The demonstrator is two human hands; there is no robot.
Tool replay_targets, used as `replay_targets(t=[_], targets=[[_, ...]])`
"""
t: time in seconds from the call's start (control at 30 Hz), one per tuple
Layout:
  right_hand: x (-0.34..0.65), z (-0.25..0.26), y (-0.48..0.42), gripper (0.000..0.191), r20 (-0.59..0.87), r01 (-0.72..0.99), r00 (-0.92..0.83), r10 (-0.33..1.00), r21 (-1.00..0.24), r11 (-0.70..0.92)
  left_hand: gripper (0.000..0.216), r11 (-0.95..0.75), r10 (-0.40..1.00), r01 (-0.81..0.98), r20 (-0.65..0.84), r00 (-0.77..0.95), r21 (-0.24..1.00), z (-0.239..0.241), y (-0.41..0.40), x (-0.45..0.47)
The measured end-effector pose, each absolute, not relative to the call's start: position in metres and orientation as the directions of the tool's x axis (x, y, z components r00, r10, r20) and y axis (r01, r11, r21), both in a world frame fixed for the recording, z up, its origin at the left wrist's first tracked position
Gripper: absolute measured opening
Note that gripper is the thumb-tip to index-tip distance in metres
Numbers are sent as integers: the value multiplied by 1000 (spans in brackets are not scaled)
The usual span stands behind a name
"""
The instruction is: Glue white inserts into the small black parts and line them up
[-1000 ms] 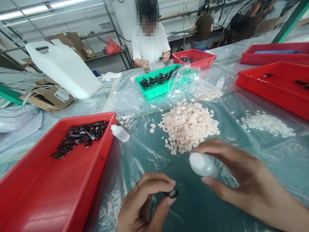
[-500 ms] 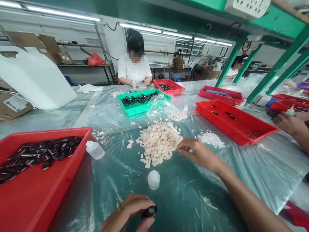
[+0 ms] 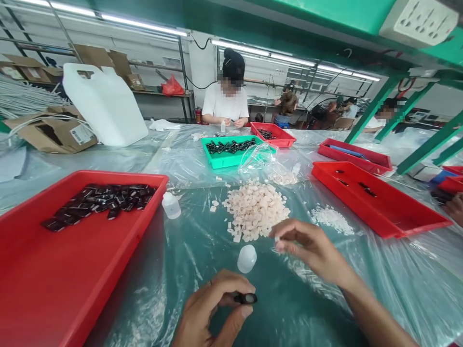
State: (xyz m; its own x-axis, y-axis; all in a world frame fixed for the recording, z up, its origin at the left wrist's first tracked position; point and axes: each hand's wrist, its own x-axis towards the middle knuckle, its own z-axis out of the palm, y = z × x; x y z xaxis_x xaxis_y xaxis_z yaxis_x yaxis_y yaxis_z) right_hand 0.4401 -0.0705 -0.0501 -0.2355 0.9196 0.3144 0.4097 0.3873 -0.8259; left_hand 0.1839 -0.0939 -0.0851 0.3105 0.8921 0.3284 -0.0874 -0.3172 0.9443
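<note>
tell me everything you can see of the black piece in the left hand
The black piece is small and dark, perhaps plastic. Its exposed end is oval, a black rim around a pale grey centre, turned partly toward the camera. The left hand pinches it, hiding much of its body. It is nearer the camera than the white bottle and apart from it.

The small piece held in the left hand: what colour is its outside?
The piece is black outside; the head view shows it best.
</note>
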Motion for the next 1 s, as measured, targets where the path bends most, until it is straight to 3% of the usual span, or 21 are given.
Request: replay_targets(t=[0.13,0.33,0.67,0.87,1.0], targets=[[403,-46,-95,13,334,195,-289,897,-897,396,12,-306,889,-67,310,337,950,-86,-91,182],[381,-52,-99,17,322,95,-162,933,-936,339,12,-309,870,-14,288,399,951,-89,-85,179],[376,-65,-108,32,476,366,-193,858,-777,513,11,-316,855,59,257,450,947,-92,-81,175],[379,-66,-112,37,458,436,-326,827,-703,562,9,-294,834,18,247,493,956,-97,-78,175],[379,-70,-109,34,499,455,-316,807,-666,591,10,-269,842,12,228,490,963,-98,-77,176]])
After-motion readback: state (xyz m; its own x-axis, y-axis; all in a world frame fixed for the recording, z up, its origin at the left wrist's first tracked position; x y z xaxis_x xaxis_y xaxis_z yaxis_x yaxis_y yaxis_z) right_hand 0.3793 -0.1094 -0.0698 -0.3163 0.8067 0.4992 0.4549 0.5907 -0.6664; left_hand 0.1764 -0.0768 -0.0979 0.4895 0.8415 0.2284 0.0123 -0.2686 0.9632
